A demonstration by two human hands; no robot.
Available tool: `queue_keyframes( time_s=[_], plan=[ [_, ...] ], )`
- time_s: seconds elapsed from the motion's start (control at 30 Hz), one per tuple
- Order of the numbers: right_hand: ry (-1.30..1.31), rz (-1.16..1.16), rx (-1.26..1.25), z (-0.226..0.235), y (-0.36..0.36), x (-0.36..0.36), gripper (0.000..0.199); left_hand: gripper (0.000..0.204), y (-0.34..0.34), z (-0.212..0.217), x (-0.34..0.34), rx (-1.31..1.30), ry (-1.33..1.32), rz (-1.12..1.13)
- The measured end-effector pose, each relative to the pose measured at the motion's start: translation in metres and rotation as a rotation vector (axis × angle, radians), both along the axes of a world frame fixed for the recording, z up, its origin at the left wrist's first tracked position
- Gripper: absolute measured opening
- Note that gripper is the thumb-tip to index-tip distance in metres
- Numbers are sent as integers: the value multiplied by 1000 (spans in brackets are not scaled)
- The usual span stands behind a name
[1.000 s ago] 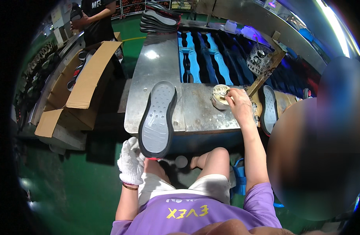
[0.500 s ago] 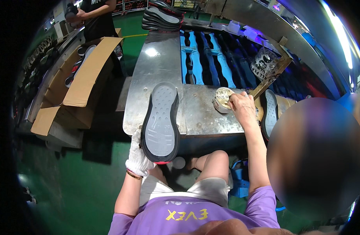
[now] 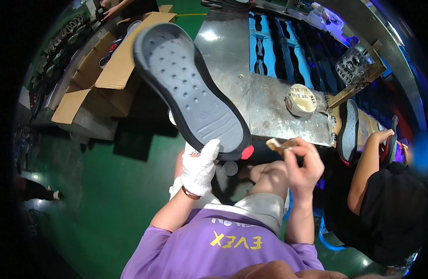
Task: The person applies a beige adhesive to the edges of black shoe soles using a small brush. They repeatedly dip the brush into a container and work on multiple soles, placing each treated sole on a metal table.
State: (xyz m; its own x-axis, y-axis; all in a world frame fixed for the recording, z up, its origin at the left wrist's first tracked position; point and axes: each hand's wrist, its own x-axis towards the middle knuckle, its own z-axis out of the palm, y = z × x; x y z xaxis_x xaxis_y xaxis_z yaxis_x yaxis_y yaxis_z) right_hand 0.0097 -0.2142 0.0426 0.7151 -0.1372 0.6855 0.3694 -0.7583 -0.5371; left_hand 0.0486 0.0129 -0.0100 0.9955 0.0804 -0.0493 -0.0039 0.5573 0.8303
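Observation:
My left hand [image 3: 198,171], in a white knit glove, grips a shoe sole [image 3: 182,83] by its lower end, thumb on its face. The sole is grey inside with a black rim and a red tip; it is tilted, its far end up to the left. My bare right hand [image 3: 305,168] pinches a small brown-stained brush [image 3: 282,145] with a pale tip, just right of the sole and apart from it. A round tub [image 3: 301,100] with creamy contents stands on the metal bench [image 3: 269,116] beyond that hand.
Blue and dark strips [image 3: 265,44] lie on a conveyor behind the bench. Another sole [image 3: 349,130] rests to the right, near a co-worker in black [image 3: 390,204]. At left stands an open cardboard box [image 3: 118,60] with shoes; a clear printed container [image 3: 353,65] sits behind the tub.
My right hand has come back from the tub toward me with the brush. My left hand has raised and tilted the sole. The view has shifted; the co-worker at right is farther off.

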Motion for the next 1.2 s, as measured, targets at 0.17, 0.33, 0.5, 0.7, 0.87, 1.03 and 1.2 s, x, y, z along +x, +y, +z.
queue_keyframes(
  time_s=[0.17,0.33,0.5,0.7,0.87,1.03,1.2],
  plan=[
    [-22,72,-45,-11,35,-12,17,37,-2,-2,-19,242,-90,129],
    [2,82,-143,-7,45,-15,17,30,-6,19,-36,256,-69,101],
    [32,76,-180,-9,50,-18,17,26,-6,24,-47,110,-23,-26],
    [83,62,-278,-5,56,-20,13,23,-3,26,-53,111,-45,-81],
    [70,21,-364,-7,56,-18,12,23,-3,12,-52,327,-35,80],
    [84,-25,-411,-13,52,-17,10,24,0,-9,-51,408,1,117],
    [85,-17,-387,-16,51,-14,9,26,12,-34,-49,497,-85,86]
  ],
)
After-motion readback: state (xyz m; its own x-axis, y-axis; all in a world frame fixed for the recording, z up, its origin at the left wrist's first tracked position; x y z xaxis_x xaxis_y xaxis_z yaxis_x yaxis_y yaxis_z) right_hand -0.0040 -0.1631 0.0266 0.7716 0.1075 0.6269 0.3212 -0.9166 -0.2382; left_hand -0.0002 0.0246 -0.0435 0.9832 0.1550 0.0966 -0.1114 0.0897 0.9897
